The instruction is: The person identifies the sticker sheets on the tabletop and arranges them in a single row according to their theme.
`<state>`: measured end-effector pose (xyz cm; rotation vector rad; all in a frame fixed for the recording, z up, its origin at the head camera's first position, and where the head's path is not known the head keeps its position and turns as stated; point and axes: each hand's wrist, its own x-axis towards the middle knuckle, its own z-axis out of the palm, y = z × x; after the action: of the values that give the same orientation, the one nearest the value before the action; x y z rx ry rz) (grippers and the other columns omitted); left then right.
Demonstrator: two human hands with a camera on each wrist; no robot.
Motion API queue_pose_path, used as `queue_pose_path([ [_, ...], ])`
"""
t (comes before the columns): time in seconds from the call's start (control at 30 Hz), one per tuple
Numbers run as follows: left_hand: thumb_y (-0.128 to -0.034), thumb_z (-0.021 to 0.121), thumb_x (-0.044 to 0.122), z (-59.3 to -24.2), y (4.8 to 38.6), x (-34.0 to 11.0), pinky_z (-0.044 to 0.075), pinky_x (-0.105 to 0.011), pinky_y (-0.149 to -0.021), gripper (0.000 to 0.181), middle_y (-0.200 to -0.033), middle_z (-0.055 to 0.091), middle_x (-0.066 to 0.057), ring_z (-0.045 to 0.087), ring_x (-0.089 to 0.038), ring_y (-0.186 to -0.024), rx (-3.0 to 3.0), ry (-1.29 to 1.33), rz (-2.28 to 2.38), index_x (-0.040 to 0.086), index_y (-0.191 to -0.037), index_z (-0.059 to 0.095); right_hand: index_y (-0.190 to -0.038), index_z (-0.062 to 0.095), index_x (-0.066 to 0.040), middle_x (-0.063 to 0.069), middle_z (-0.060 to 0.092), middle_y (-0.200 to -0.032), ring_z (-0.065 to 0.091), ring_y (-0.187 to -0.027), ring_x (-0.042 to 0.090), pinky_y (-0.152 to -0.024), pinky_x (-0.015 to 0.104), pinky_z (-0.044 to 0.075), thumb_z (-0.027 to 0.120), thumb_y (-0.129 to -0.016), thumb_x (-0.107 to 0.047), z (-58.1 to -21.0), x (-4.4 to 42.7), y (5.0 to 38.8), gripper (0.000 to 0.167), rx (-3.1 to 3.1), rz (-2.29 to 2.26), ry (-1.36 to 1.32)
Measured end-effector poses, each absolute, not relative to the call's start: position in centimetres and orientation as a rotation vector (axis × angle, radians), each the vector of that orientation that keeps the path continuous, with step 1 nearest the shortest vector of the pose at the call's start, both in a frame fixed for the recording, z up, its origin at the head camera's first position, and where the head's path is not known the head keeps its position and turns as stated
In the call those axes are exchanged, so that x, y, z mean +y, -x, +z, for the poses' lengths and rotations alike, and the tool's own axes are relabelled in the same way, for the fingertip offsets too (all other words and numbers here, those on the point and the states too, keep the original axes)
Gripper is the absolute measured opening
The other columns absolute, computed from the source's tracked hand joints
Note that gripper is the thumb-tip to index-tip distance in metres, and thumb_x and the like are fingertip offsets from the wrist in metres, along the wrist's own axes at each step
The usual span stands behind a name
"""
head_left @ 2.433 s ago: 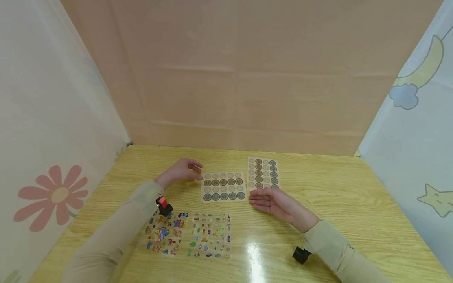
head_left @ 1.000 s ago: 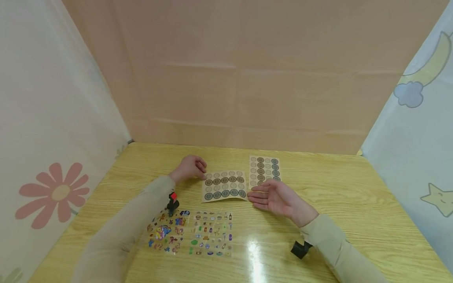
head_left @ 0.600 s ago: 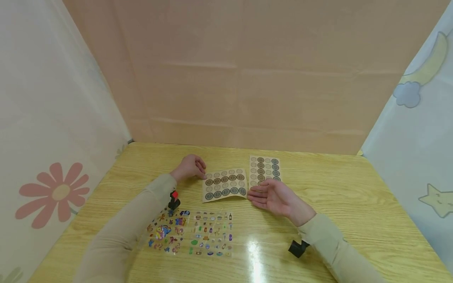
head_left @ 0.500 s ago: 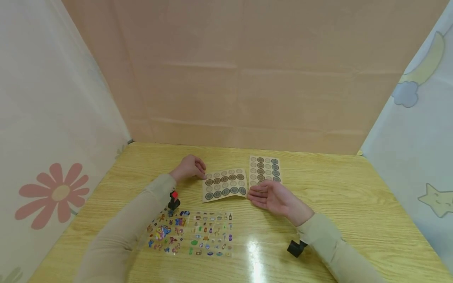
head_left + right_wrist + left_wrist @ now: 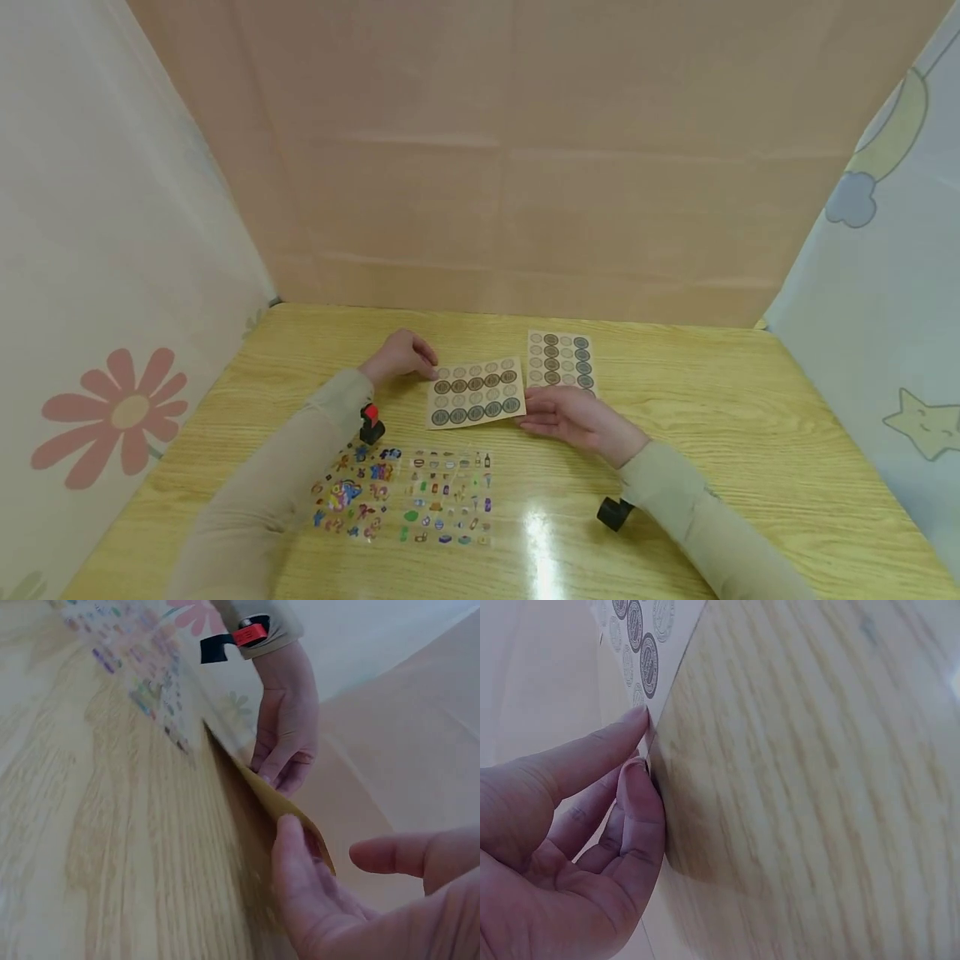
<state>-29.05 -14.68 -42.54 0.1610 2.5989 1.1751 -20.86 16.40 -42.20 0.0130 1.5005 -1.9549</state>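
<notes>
A tan sheet of round stickers (image 5: 476,393) has its right side lifted a little off the table. At its left edge my left hand (image 5: 401,355) pinches the corner; in the left wrist view the thumb (image 5: 615,739) lies on the printed face and a fingertip is beneath. My right hand (image 5: 577,419) is at the opposite edge. In the right wrist view its fingers (image 5: 292,862) touch the raised edge of the sheet from below, while the thumb (image 5: 397,853) stands apart from it. A second tan sticker sheet (image 5: 559,360) lies behind, partly covered by the right hand.
Two clear sheets of small colourful stickers lie at the front left: a cartoon-figure sheet (image 5: 352,496), partly under the left sleeve, and a sheet of tiny items (image 5: 447,498). The wooden table (image 5: 712,400) ends at a tan backdrop (image 5: 495,167), with printed white walls at the sides.
The left hand has come to the sheet's corner and its right side has risen off the table. The right hand has turned over and moved left, its fingers now at the sheet's edge.
</notes>
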Motion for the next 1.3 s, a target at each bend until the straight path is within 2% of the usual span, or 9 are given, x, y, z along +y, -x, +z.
queue_pose_path([
  [0.3, -0.0724, 0.084, 0.01, -42.4, 28.7, -14.6, 0.046, -0.027, -0.07, 0.019, -0.089, 0.067, -0.005, 0.055, -0.019, -0.08, 2.607, -0.204, 1.156, 0.005, -0.087, 0.074, -0.139, 0.029, 0.017, 0.031, 0.057, -0.119, 0.068, -0.09, 0.027, -0.089, 0.04, 0.052, 0.044, -0.095, 0.008, -42.9, 15.4, 21.3, 0.048, 1.591, -1.932, -0.042],
  [0.5, -0.0739, 0.083, 0.008, -42.2, 28.5, -14.7, 0.048, -0.029, -0.069, 0.021, -0.086, 0.067, -0.006, 0.056, -0.019, -0.077, 2.593, -0.231, 1.185, 0.002, -0.091, 0.072, -0.138, 0.032, 0.017, 0.03, 0.06, -0.115, 0.069, -0.084, 0.026, -0.087, 0.04, 0.053, 0.045, -0.093, 0.01, -43.1, 15.1, 21.4, 0.047, 1.632, -1.924, -0.085],
  [0.83, -0.0751, 0.082, 0.007, -42.3, 28.6, -14.8, 0.05, -0.029, -0.071, 0.023, -0.087, 0.067, -0.005, 0.059, -0.019, -0.077, 2.572, -0.234, 1.209, 0.002, -0.095, 0.072, -0.136, 0.033, 0.015, 0.03, 0.06, -0.115, 0.066, -0.097, 0.036, -0.086, 0.041, 0.054, 0.047, -0.094, 0.008, -43.1, 14.7, 21.5, 0.046, 1.62, -1.941, -0.123],
  [1.07, -0.079, 0.079, 0.008, -42.4, 28.8, -14.9, 0.052, -0.027, -0.07, 0.024, -0.096, 0.067, -0.007, 0.058, -0.018, -0.081, 2.521, -0.214, 1.251, 0.002, -0.101, 0.071, -0.142, 0.028, 0.011, 0.025, 0.061, -0.114, 0.068, -0.089, 0.03, -0.086, 0.041, 0.054, 0.05, -0.093, 0.009, -43.3, 14.6, 21.6, 0.054, 1.622, -1.97, -0.17],
  [1.3, -0.0813, 0.077, 0.011, -42.0, 29.1, -14.6, 0.053, -0.027, -0.072, 0.022, -0.097, 0.068, -0.005, 0.059, -0.017, -0.082, 2.504, -0.31, 1.175, 0.004, -0.102, 0.072, -0.145, 0.025, 0.008, 0.029, 0.05, -0.128, 0.065, -0.093, 0.027, -0.088, 0.039, 0.053, 0.046, -0.094, 0.009, -43.3, 15.0, 21.8, 0.055, 1.616, -1.982, -0.129],
])
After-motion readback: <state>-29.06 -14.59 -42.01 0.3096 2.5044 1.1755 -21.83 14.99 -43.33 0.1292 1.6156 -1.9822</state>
